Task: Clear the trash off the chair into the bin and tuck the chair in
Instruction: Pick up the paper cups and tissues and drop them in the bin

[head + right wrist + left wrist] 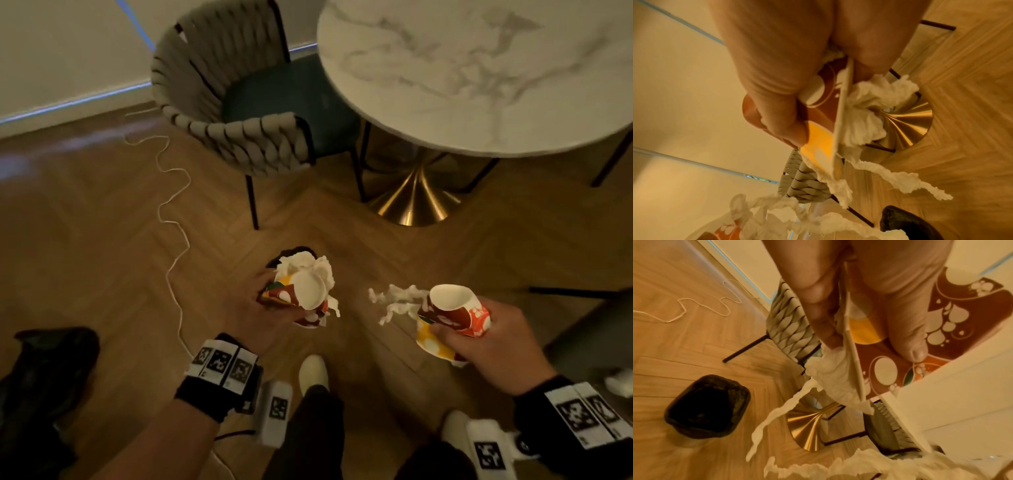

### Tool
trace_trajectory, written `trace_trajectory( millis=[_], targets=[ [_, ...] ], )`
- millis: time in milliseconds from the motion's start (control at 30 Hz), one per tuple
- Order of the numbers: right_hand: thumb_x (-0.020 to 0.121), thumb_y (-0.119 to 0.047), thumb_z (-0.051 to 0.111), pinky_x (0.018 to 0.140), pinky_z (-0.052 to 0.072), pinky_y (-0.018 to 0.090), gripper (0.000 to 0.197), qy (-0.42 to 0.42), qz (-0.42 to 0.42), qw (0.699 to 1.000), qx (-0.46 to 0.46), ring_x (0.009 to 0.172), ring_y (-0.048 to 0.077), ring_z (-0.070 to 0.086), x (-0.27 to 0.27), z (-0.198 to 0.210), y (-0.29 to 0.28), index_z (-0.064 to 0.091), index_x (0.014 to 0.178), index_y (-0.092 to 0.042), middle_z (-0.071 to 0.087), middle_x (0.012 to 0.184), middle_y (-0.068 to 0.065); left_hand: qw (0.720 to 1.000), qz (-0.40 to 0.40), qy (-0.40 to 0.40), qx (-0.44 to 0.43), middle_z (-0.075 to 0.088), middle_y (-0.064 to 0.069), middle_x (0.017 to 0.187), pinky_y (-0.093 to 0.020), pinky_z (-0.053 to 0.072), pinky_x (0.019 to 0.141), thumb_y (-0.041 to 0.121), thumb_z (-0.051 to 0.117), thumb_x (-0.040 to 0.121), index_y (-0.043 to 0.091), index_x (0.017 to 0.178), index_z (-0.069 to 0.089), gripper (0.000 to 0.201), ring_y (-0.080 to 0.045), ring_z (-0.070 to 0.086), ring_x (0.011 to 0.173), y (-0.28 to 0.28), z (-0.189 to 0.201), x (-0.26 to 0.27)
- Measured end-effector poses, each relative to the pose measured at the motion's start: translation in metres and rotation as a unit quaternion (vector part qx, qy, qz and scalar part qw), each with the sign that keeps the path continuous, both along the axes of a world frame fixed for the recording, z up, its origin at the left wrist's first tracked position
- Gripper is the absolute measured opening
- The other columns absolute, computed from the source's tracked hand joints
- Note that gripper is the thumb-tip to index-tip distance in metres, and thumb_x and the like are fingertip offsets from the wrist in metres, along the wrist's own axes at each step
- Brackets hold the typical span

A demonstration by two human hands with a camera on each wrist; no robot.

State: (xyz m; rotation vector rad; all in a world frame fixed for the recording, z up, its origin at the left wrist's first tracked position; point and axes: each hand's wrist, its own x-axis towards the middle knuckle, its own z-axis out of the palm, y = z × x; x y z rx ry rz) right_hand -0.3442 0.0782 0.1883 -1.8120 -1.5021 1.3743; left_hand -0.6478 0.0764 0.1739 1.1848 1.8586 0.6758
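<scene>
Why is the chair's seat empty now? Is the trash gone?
Yes, the seat looks bare. Each hand holds cups and tissue: left hand, right hand.

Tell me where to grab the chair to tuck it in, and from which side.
Both hands are full of paper cups and tissue, so bin those first. Then take the chair by the top rim of its woven backrest, from behind, on the side away from the marble table. The open seat front already faces the table, so a push there should slide it under.
</scene>
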Motion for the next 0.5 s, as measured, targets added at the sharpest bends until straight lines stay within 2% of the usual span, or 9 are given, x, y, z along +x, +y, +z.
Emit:
trace_trajectory(
  millis=[133,233,333,367,433,500],
  targets=[
    [0.064,-0.014,0.084,0.06,0.045,0.014,0.04,-0.008,0.014,1.0,-0.016,0.072,0.003,0.064,-0.057,-0.044,0.039,0.056,0.078,-0.037,0.066,0.08,-0.013,0.999,0.022,-0.022,-0.041,0.066,-0.002,0.103,-0.004,0.046,0.066,0.013,0.088,0.057,0.014,0.11,0.06,0.06,-0.003,0.058,0.083,0.027,-0.044,-0.051],
    [0.066,-0.016,0.083,0.052,0.049,0.012,0.038,0.01,0.028,0.999,-0.033,0.07,0.004,0.065,-0.086,-0.073,0.066,0.056,0.08,-0.037,0.066,0.081,-0.013,0.998,0.04,-0.016,-0.055,0.065,0.0,0.097,0.005,0.04,0.059,0.014,0.088,0.056,0.013,0.11,0.062,0.06,0.005,0.055,0.076,0.041,-0.081,-0.075],
    [0.065,-0.015,0.083,0.053,0.049,0.007,0.04,0.0,0.052,0.998,-0.025,0.073,-0.003,0.065,-0.107,-0.094,0.087,0.054,0.081,-0.039,0.065,0.079,-0.015,0.996,0.059,-0.01,-0.064,0.064,0.007,0.082,0.004,0.04,0.056,0.013,0.089,0.054,0.011,0.097,0.064,0.05,0.013,0.058,0.068,0.052,-0.116,-0.09],
    [0.065,-0.014,0.084,0.054,0.048,0.004,0.042,0.002,0.057,0.998,-0.024,0.075,-0.01,0.064,-0.108,-0.104,0.09,0.055,0.081,-0.039,0.065,0.077,-0.015,0.995,0.067,-0.012,-0.066,0.064,0.008,0.081,0.002,0.043,0.059,0.011,0.089,0.053,0.009,0.097,0.065,0.05,0.016,0.058,0.069,0.055,-0.128,-0.093],
    [0.064,-0.011,0.083,0.053,0.046,0.0,0.044,0.024,0.071,0.996,-0.044,0.076,-0.018,0.061,-0.114,-0.114,0.097,0.055,0.081,-0.04,0.069,0.068,-0.016,0.993,0.086,-0.027,-0.081,0.069,0.003,0.09,-0.011,0.053,0.073,0.015,0.091,0.05,0.01,0.101,0.066,0.057,0.006,0.063,0.08,0.061,-0.154,-0.099],
    [0.061,-0.008,0.084,0.053,0.045,0.0,0.047,0.054,0.074,0.994,-0.063,0.077,-0.018,0.06,-0.119,-0.124,0.101,0.054,0.081,-0.04,0.067,0.07,-0.035,0.987,0.112,-0.038,-0.107,0.07,0.0,0.1,-0.027,0.055,0.082,0.025,0.092,0.045,0.017,0.106,0.066,0.067,-0.008,0.065,0.091,0.067,-0.18,-0.103]
  ],
)
